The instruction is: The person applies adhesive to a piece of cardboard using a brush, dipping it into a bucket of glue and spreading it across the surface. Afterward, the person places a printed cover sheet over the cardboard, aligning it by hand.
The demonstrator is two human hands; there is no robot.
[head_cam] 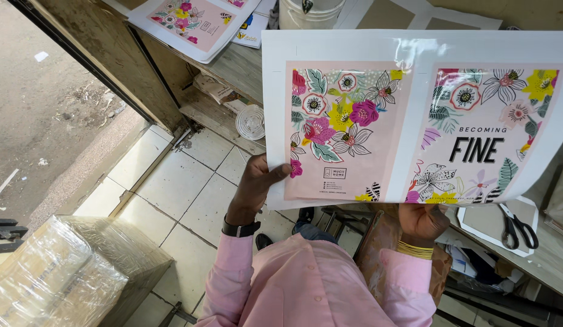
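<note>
Fingers of the left hand [257,184] are curled under the bottom edge of a big glossy printed sheet [415,115], with the thumb [280,172] pressed on the front beside a pink flower, so that corner is pinched between thumb and fingers. The right hand [422,219] grips the same bottom edge further along, but its fingers sit behind the paper and I cannot tell how they are spread or closed.

Held up flat between both hands, the sheet shows two pink flowered panels side by side with a white border around them. By the look of it, the step in hand is holding the print up for inspection. Any next move would call for keeping both pinches even so the glossy sheet does not bend or crease, since its top and right edges hang free.

Above the fingertips, the top edge comes near a white bucket [309,12] on the wooden bench [233,66], where another flowered print [184,21] lies. Right of the right hand, scissors [518,229] rest on a white offcut. Left of the left hand, tiled floor [178,181] gives open room, with a plastic-wrapped box [63,272] further out.
</note>
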